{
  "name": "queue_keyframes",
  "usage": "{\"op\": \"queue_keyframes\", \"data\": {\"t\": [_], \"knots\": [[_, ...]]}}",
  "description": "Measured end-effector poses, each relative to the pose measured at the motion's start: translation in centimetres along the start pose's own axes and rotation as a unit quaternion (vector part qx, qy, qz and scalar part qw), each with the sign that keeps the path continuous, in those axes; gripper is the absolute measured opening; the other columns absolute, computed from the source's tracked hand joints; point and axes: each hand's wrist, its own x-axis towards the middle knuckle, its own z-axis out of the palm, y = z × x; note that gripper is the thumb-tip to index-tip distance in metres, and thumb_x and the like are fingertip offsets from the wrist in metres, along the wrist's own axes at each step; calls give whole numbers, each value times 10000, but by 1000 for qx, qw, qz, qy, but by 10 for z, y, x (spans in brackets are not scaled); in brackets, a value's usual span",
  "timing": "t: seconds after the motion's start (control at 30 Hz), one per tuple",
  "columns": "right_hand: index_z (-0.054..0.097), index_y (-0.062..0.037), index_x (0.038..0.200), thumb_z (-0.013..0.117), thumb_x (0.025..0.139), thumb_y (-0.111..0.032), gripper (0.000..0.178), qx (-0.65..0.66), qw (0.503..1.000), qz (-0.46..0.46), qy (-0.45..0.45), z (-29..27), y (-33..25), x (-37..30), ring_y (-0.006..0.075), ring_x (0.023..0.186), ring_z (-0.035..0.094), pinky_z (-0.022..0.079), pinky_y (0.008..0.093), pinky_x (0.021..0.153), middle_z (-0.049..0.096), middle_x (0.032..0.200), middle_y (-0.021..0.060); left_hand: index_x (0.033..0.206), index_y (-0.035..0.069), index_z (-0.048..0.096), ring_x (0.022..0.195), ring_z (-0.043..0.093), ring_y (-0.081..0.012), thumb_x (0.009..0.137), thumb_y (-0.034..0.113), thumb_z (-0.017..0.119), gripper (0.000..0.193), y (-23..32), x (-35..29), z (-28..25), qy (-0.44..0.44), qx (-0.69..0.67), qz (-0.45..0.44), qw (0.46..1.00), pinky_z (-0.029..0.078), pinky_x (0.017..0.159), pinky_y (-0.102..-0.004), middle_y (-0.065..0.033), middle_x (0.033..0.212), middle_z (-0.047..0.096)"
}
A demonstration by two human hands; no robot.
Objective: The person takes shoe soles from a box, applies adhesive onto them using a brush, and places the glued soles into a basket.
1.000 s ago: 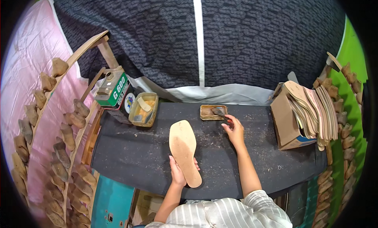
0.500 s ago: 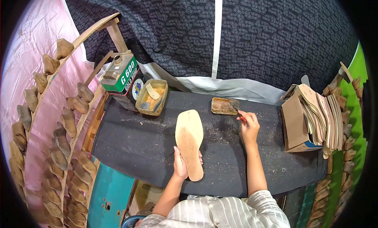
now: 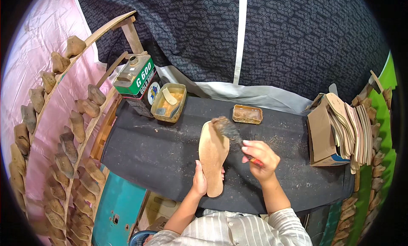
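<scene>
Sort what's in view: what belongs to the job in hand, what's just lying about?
Job in hand:
sole-shaped piece, held by the left hand
brush, in the right hand
shallow tray, probably; nearest the brush
stacked similar pieces, likely related

Apparently just lying about, untouched:
metal can
plastic tub
wooden lasts

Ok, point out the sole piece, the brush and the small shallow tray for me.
Sole piece [image 3: 213, 160]: head view, middle of its tan face.
Brush [image 3: 228, 129]: head view, on its dark bristles.
Small shallow tray [image 3: 247, 121]: head view, on its near wall.
</scene>
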Motion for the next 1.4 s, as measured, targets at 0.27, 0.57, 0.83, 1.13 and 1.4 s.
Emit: {"op": "queue_keyframes", "data": {"t": [0.27,0.57,0.83,1.13,1.4], "knots": [[656,1,908,734,586,17,332,56,992,-66,-96,16,-18,-9,261,768,653,551,323,684,653,910,123,1116,18,520,758,604,-198,941,568,66,734,-1,-6,-8,34,5,21,999,510,711,-316,-110,892,609],[666,-7,923,741,623,-3,309,32,995,-73,-52,18,-18,2,267,782,655,553,318,671,649,941,131,1132,13,516,796,600,-192,937,577,74,743,-2,-10,-15,32,21,43,998,499,737,-312,-107,896,605],[652,-7,923,721,630,-12,301,104,980,-118,-120,23,-23,-9,262,755,648,551,320,660,639,931,117,1255,17,434,912,599,-203,939,575,70,738,0,-6,-16,43,30,63,997,491,795,-318,-114,1062,588],[666,-19,880,738,617,-10,272,79,989,-80,-100,19,-20,-4,253,737,654,549,310,645,650,883,115,1315,69,364,816,594,-204,815,745,9,913,4,-5,-6,8,-68,65,996,499,703,-321,-102,992,599],[662,-11,906,713,600,-20,310,183,959,-103,-193,8,-22,-14,266,770,652,553,338,663,644,939,129,1111,-7,514,769,601,-246,768,802,13,1011,12,3,-13,76,-103,49,991,497,731,-369,-143,832,620]]}}
